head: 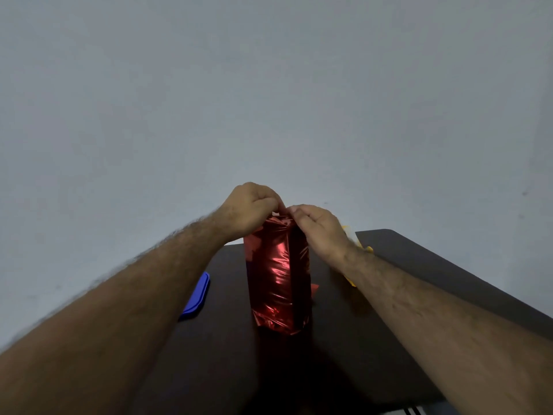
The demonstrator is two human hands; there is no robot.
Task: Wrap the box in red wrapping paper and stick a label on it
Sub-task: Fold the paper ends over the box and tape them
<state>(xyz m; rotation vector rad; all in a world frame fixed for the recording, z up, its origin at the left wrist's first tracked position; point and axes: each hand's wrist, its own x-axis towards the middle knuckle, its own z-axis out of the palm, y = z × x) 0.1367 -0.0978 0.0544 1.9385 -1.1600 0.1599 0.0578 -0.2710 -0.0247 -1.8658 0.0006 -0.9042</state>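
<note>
Box (276, 274) stands upright on end near the middle of the dark table (434, 274), fully covered in shiny red foil wrapping paper (279, 259). Foil is creased, with crumpled folds at the bottom end.

Both hands at the top end of the box. Left hand (248, 209) has fingers curled, pinching the foil at the top edge. Right hand (318, 232) likewise curled, fingertips pinching the foil at the same top edge, palm down along the box's upper right side. The two hands' fingertips meet or nearly meet over the top; can't tell which.

Small red scrap (314, 288) on the table just right of the box, touching or just beside it.

Blue flat plastic item (196, 298) left of the box, partly hidden by the left forearm. Yellow object (356, 253) behind the right wrist, mostly hidden; can't identify.

No label, brand or readable writing visible on the box or anything else.
</note>
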